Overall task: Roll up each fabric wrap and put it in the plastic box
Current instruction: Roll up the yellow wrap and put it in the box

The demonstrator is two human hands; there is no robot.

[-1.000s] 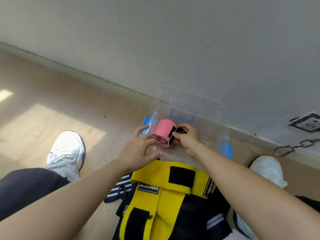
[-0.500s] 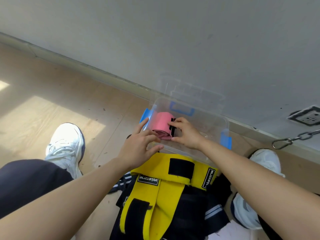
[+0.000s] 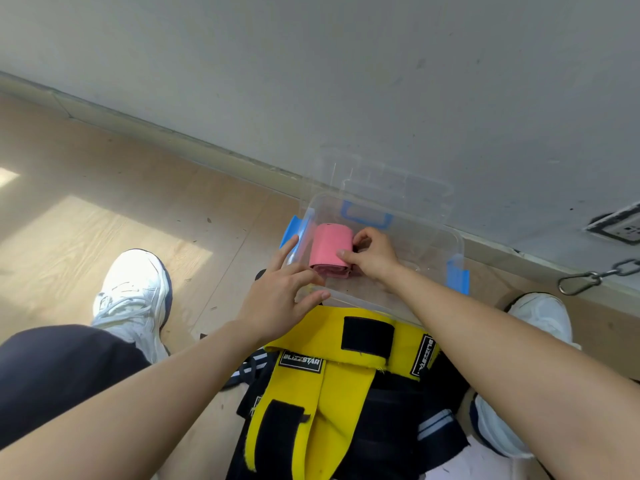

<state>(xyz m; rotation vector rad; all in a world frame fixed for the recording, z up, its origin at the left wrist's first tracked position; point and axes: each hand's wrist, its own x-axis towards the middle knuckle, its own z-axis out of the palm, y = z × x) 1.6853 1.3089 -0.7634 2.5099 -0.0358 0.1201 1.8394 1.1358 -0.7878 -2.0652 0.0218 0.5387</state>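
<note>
Right hand (image 3: 372, 258) pinches soft pink fabric roll (image 3: 330, 249), cylindrical, inside clear plastic box (image 3: 433, 244); left hand (image 3: 277, 303) spread, just left.

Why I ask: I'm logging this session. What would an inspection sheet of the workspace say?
Surface: wooden floor, sunlit patch at left.
Job's things: pink roll inside clear plastic box; yellow wrap unrolled on dark wraps before it.
Clutter: clear lid behind the box.
Grippers: left hand open at the box's near left corner; right hand pinches the roll.
Cables: nothing seen.
Surroundings: grey wall, socket, chain with snap hook, white shoes.
</note>
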